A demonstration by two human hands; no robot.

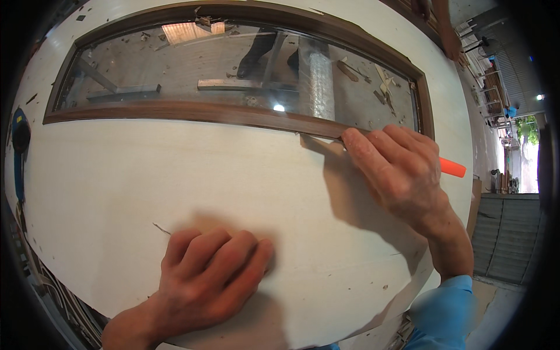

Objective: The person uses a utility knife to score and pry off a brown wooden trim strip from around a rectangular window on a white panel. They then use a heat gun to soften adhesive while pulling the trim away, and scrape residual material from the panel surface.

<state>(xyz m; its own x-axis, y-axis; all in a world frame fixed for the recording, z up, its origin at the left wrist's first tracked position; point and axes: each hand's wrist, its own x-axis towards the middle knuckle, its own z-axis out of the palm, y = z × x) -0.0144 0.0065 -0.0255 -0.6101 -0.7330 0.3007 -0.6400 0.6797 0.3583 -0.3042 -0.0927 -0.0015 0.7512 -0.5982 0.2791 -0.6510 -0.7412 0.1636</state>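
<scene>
I'm trimming the brown wooden window frame [192, 111] edge: my right hand [396, 169] grips an orange-handled knife [452, 168], my left hand [213, 277] lies curled, empty, bracing the pale door panel [146, 181]. Next calls for a steady draw along the strip.

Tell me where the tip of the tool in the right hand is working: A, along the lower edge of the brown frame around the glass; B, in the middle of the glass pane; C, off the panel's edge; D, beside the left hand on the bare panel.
A: the right hand holds an orange-handled tool with its tip against the lower strip of the brown frame, where it meets the white panel.
</scene>
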